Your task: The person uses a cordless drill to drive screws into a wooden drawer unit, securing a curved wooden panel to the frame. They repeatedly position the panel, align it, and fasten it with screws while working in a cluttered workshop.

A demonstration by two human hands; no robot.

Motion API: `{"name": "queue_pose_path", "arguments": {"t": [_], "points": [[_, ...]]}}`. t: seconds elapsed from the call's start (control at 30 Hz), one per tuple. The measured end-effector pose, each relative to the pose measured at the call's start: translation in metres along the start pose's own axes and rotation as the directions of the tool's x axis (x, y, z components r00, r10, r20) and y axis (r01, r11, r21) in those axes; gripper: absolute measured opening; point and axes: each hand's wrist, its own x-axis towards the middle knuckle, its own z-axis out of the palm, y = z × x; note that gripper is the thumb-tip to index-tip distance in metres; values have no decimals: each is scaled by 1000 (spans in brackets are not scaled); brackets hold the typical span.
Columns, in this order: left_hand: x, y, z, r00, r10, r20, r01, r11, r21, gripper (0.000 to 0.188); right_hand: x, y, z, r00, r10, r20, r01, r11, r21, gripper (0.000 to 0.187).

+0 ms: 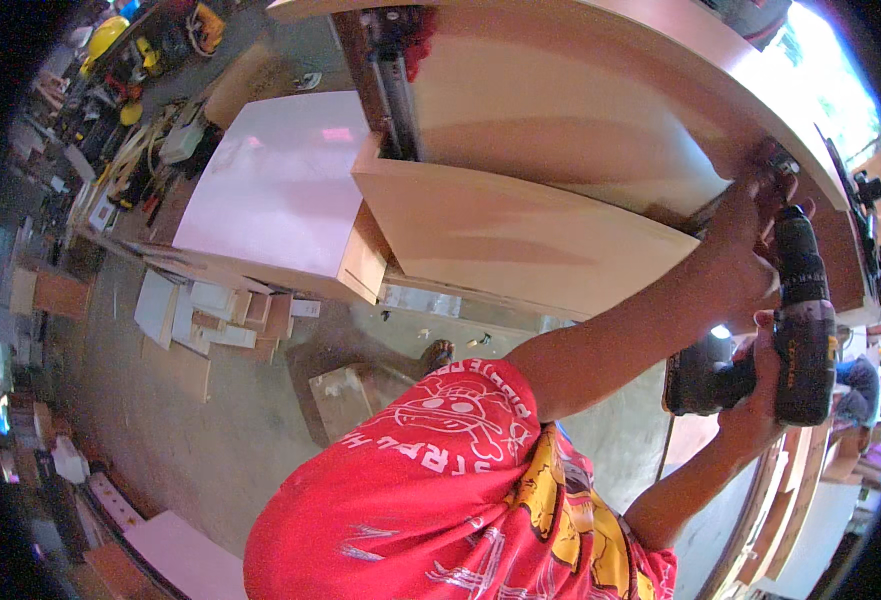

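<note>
My right hand (757,395) is wrapped round the grip of a black cordless drill (803,340), whose chuck points up and away. Just ahead of the chuck, my left hand (757,240) has its fingers bent close together near the bit. A small metal fitting, perhaps a hinge (780,158), sits against the wooden cabinet (560,110) beside those fingertips. What the left fingers pinch is hidden. A metal drawer slide (395,95) runs along the cabinet's inner side at the left. Below the opening stands a light wooden panel (520,235).
A white-topped box (275,180) stands left of the cabinet. Board offcuts (210,315) lie on the concrete floor (250,420). Tools and a yellow helmet (108,40) crowd the far left. Another person (857,390) is partly visible at the right, near stacked boards (790,500).
</note>
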Motion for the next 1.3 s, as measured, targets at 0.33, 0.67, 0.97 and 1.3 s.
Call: {"name": "queue_pose_path", "arguments": {"t": [0.33,0.67,0.97,1.3], "points": [[-32,34,6,974,-201,-107,204,979,23,24,-14,-1,3,999,-43,2,43,996,84,72],[-70,65,3,934,-351,66,340,930,143,21,-39,4,-26,969,-234,81,244,956,-161,77],[-88,69,-6,975,57,-214,51,883,467,13,-53,24,-26,984,-143,106,145,989,-11,60],[-79,73,4,984,89,-156,30,778,628,18,-42,31,-15,993,-118,-21,118,993,18,53]]}}
